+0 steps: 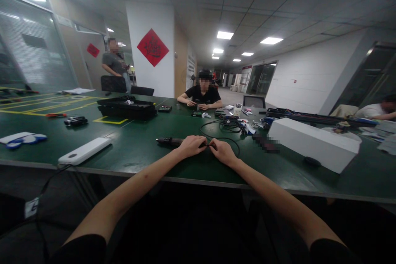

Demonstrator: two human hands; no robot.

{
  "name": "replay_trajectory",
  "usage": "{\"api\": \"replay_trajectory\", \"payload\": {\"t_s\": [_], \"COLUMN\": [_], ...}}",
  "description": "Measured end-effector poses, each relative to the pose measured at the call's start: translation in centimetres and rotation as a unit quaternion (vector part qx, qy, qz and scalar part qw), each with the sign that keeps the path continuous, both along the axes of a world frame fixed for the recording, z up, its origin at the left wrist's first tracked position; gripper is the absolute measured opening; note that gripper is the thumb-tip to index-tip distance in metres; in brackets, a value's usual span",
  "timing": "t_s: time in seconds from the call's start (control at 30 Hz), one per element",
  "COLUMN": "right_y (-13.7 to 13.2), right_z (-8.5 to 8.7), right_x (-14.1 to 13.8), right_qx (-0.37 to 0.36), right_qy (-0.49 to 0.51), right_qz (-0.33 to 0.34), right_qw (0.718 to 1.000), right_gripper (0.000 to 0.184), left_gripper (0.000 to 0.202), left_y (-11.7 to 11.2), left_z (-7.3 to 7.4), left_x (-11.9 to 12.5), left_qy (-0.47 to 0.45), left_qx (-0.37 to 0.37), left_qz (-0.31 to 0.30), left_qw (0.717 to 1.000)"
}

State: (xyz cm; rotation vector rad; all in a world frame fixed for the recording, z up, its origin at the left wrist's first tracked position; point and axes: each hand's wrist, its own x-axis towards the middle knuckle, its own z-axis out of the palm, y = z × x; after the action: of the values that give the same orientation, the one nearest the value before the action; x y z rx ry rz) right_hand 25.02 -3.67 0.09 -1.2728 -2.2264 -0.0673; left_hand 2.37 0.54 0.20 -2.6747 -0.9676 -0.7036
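My left hand is closed around the rear end of a dark electric screwdriver, which lies along the table with its narrow tip pointing left. Close beside it, my right hand pinches a thin black cable at the tool's back end. The fingertips of both hands almost meet there, and they hide the join between cable and tool. Behind my hands the black cable loops and gathers into a loose coil.
On the green table, a white power strip lies left and a long white box right. A black tray stands farther back. Opposite sits a co-worker; another person stands behind. Small parts clutter the far side.
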Motion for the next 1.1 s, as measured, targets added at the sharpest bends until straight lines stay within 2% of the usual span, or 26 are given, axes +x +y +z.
{"api": "replay_trajectory", "payload": {"t_s": [0.13, 0.3, 0.43, 0.57, 0.73, 0.9, 1.1], "right_y": [0.0, -0.01, -0.05, -0.1, -0.1, 0.05, 0.19], "right_z": [-0.04, -0.07, -0.05, -0.07, -0.13, -0.22, -0.33], "right_x": [0.05, 0.03, -0.02, -0.1, -0.15, -0.08, -0.02], "right_qx": [0.005, 0.008, 0.007, 0.004, 0.007, 0.005, 0.009], "right_qy": [-0.002, -0.01, -0.016, -0.023, -0.03, -0.028, -0.019], "right_qz": [0.005, -0.003, -0.002, -0.01, -0.019, -0.014, -0.008], "right_qw": [1.0, 1.0, 1.0, 1.0, 0.999, 0.999, 1.0], "right_gripper": [0.008, 0.006, 0.007, 0.008, 0.012, 0.012, 0.011], "left_gripper": [0.022, 0.022, 0.023, 0.02, 0.022, 0.022, 0.022], "left_y": [-0.13, -0.08, 0.01, -0.03, -0.17, 0.03, -0.03], "left_z": [0.12, 0.04, -0.1, -0.08, -0.01, -0.19, -0.18], "left_x": [0.02, 0.05, -0.03, -0.04, -0.1, -0.09, -0.15], "left_qy": [0.014, 0.006, 0.017, 0.006, 0.011, -0.01, 0.008], "left_qx": [0.01, 0.004, 0.014, 0.005, 0.014, 0.003, 0.021], "left_qz": [-0.024, 0.0, -0.027, -0.001, -0.035, -0.004, -0.033], "left_qw": [1.0, 1.0, 0.999, 1.0, 0.999, 1.0, 0.999]}}
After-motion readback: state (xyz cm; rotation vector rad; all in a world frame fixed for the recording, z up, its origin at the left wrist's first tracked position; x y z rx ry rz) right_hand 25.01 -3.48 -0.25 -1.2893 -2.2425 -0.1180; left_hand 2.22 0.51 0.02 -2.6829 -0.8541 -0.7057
